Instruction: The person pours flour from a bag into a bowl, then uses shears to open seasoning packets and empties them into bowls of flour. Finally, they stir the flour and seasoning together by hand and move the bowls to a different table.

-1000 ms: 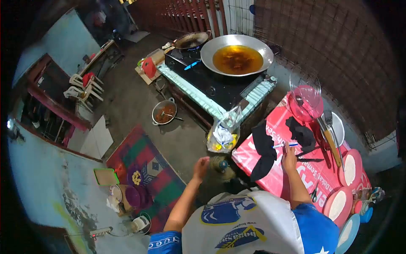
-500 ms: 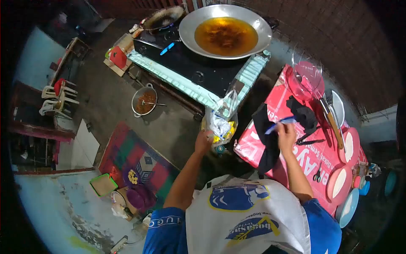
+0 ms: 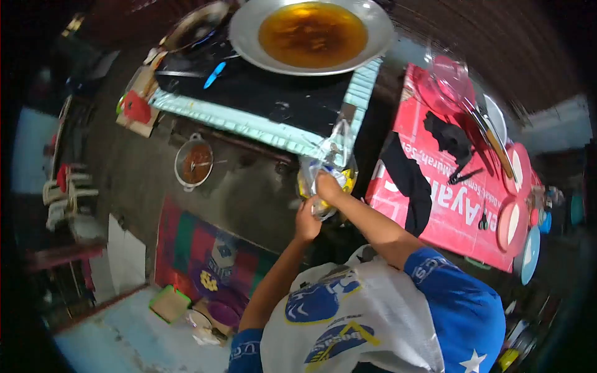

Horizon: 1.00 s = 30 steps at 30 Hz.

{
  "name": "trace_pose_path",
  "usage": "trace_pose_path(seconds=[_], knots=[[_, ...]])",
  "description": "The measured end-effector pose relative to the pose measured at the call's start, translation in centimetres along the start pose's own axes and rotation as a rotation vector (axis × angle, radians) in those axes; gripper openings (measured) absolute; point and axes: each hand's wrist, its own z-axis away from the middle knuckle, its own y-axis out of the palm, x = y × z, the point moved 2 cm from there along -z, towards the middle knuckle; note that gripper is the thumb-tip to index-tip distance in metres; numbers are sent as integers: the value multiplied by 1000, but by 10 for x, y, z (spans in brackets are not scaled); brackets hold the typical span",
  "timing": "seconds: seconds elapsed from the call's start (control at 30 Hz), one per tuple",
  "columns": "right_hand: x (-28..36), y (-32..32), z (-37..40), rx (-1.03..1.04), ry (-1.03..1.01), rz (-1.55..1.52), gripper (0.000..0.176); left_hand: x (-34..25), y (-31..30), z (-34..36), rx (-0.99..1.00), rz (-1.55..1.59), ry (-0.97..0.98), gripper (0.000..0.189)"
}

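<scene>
A clear plastic bag (image 3: pixel 346 168) with yellow and white wrappers inside hangs at the near corner of the stove table. My left hand (image 3: pixel 308 219) is closed on the bag's lower left side. My right hand (image 3: pixel 328 188) is at the bag, just above my left hand, its fingers curled and partly hidden by plastic. A bit of blue shows by those fingers, too blurred to name. On the red-covered table (image 3: pixel 388 214) to the right lie a long black cloth (image 3: pixel 407 183) and a crumpled black cloth (image 3: pixel 451 138).
A wide pan of brown oil (image 3: pixel 314 34) stands on the black stove table (image 3: pixel 267 99), near a blue lighter-like object (image 3: pixel 214 75). A pot of reddish-brown food (image 3: pixel 194 163) sits on the floor. The right table also holds a pink basket (image 3: pixel 444 90), scissors (image 3: pixel 483 219) and bowls (image 3: pixel 509 224).
My right hand has moved left from the black cloth, with the blue-and-white piece it held, to the plastic bag. My left hand stays at the bag. The view has shifted.
</scene>
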Motion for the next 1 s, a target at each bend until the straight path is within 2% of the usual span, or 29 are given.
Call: trace_pose_path(seconds=[0.07, 0.1, 0.13, 0.17, 0.23, 0.27, 0.3, 0.33, 0.37, 0.4, 0.43, 0.47, 0.5, 0.53, 0.57, 0.6, 0.67, 0.7, 0.77, 0.8, 0.87, 0.9, 0.93, 1.0], knots=[[-11, 7, -15, 116, -7, -1, 19, 6, 1, 3, 49, 11, 58, 48], [-29, 29, -24, 83, -51, -62, 20, 3, -2, 5, 72, 20, 44, 50], [-21, 17, -27, 155, -104, 21, 21, 2, -3, 5, 96, 27, 30, 52], [-7, -1, -28, 289, 60, 61, 23, 3, -2, 6, 144, 30, 58, 52], [-2, -14, -23, 364, 13, 93, 25, 7, -3, 2, 193, 70, -66, 50], [-6, -11, -17, 225, -16, 56, 23, 7, -4, -1, 217, 68, -35, 50], [4, -35, 1, 105, 146, -113, 19, 8, -4, -1, 186, 125, 88, 49], [25, -79, 21, 143, 131, -49, 19, 16, -4, 1, 154, 185, 203, 49], [26, -96, 43, -49, 3, -133, 21, 71, 18, -5, 187, 307, 27, 46], [35, -130, 67, -124, 104, -150, 23, 54, 9, -7, 208, 304, 45, 46], [24, -143, 89, -522, -37, -57, 24, 23, -7, -4, 240, 122, 81, 44], [24, -175, 112, -649, 30, 46, 27, 2, -14, -5, 268, -60, 120, 41], [15, -200, 133, -651, 202, 187, 34, 1, -11, -7, 287, -61, 143, 41], [-4, -208, 153, -660, 380, 295, 55, 0, -14, -6, 92, -237, 264, 40], [-19, -215, 173, -637, 480, 304, 63, -2, -12, -6, -111, -407, 383, 40], [-42, -213, 190, -620, 543, 329, 63, -22, -9, -5, -99, -406, 402, 40], [-77, -220, 216, -697, 576, 193, 60, -72, -4, -3, 15, -25, 151, 41], [-92, -228, 223, -741, 627, 175, 58, -82, 8, -7, 25, -31, 160, 41], [-142, -232, 228, -889, 794, 139, 60, -111, 37, -14, 22, -24, 668, 44], [-159, -238, 226, -972, 900, 177, 63, -133, 51, -17, 36, -21, 686, 44], [-195, -249, 214, -1026, 1067, 220, 72, -172, 80, -16, 258, -212, 664, 52], [-204, -256, 207, -970, 1155, 202, 80, -174, 100, -17, 295, -204, 638, 62], [-214, -263, 205, -871, 1226, 125, 87, -176, 115, -17, 303, -210, 647, 62], [-223, -276, 209, -765, 1297, 70, 87, -194, 141, -14, 340, -402, 726, 66]])
